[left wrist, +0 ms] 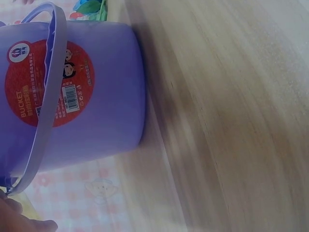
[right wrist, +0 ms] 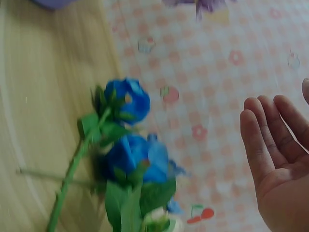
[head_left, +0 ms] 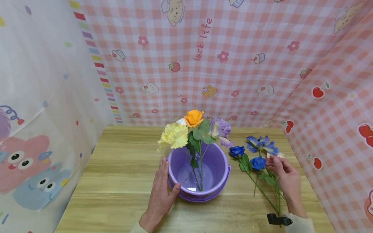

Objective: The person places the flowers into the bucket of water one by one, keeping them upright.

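A purple bucket (head_left: 214, 193) stands on the table, its handle (left wrist: 59, 48) hanging down the near side. My left hand (head_left: 158, 192) rests against the bucket's left side with straight fingers, its thumb at the rim. Inside lean a yellow flower (head_left: 176, 136), an orange rose (head_left: 194, 118), a purple flower (head_left: 220, 128) and a partly hidden white one. Over the flowers at the right is my right hand (head_left: 287, 181), fingers loosely bent and holding nothing. Nearest it lie a blue rose (head_left: 258, 163), another blue rose (head_left: 237, 151), a blue-violet flower (head_left: 262, 144) and a pale flower (head_left: 275, 155), partly covered.
The wooden table (head_left: 122, 181) ends at a pink checked cloth (head_left: 186, 77) behind and on the right. A white patterned cloth (head_left: 52, 81) hangs on the left. Green stems (head_left: 269, 202) reach toward the near right edge.
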The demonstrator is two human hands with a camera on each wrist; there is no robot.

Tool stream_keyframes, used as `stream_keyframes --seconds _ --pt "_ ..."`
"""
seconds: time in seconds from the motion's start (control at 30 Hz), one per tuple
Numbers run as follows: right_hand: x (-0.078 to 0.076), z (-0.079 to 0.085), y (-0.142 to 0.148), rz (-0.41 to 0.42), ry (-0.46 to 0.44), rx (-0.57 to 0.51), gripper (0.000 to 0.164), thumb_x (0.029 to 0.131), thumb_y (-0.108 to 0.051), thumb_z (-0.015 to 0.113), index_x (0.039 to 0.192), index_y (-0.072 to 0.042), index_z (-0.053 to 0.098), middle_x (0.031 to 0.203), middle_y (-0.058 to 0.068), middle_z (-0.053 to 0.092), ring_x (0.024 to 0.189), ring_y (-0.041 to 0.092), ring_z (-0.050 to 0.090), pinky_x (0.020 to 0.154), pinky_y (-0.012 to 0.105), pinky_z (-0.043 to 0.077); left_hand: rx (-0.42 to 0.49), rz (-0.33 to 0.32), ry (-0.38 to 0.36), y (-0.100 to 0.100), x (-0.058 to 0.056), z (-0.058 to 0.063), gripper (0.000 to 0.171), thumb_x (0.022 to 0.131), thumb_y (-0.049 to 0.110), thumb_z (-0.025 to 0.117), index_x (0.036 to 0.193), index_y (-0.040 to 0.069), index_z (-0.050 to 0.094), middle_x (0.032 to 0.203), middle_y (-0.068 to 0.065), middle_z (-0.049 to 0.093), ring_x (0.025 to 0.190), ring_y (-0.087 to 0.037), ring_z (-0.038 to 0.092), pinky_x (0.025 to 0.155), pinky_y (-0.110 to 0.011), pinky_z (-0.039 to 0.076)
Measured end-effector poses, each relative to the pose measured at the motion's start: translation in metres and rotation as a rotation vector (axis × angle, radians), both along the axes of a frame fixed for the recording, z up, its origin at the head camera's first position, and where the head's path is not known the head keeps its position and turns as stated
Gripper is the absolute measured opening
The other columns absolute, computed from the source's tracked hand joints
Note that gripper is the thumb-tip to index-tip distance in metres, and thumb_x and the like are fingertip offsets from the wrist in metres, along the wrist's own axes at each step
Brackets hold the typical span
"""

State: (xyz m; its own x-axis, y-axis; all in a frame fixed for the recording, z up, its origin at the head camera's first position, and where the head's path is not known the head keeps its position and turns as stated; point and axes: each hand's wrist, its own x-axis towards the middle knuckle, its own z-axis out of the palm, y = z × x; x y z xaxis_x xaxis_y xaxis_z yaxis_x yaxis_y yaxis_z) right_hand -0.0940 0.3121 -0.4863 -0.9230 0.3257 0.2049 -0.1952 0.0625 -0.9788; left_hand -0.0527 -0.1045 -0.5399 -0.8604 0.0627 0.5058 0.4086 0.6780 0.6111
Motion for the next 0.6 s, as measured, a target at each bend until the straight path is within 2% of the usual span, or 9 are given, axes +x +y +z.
stream_keyframes --seconds 0.43,0.6 --pt "0.008 -0.016 0.044 -0.019 -0.041 -0.047 0.023 0.105 -0.008 0.061 0.12 0.004 0.072 0.098 -0.004 0.078 0.085 0.008 0.074 0.073 0.019 0.062 0.0 -0.006 0.0 -0.001 0.0 0.0 0.083 0.106 0.06 0.043 0.164 0.005 0.023 0.169 -0.02 0.023 0.152 -0.043 0.028 0.118 -0.066 0.029" --pt "0.011 -0.024 0.058 -0.009 -0.111 0.024 0.017 0.104 -0.013 0.064 0.114 -0.005 0.076 0.096 -0.008 0.078 0.084 0.006 0.073 0.072 0.019 0.062 -0.001 -0.008 0.007 -0.001 0.0 0.0 0.084 0.106 0.062 0.041 0.164 0.005 0.023 0.167 -0.023 0.025 0.151 -0.044 0.029 0.118 -0.066 0.029"
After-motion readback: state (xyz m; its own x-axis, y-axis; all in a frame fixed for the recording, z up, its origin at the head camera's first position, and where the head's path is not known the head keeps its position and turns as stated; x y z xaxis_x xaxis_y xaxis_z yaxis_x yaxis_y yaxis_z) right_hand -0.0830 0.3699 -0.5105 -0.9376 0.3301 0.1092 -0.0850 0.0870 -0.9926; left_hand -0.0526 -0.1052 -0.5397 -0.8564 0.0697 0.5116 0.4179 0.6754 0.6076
